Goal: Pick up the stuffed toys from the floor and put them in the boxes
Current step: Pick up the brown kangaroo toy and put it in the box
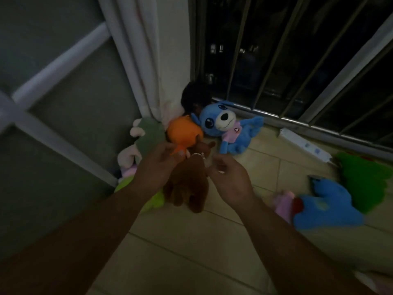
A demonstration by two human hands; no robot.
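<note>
Left hand (158, 167) gripping brown toy (187, 184), tiled floor (191, 241)

Black toy (194, 96), indistinct in deep shadow

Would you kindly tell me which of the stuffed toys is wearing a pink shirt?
The big-eyed blue toy with the white muzzle, by the window rail; the other blue toy, lower right, shows no shirt.

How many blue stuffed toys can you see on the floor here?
2. The blue toy with a white snout lies by the window rail; the second blue toy lies at lower right, beside a green toy. Others may be hidden.
</note>
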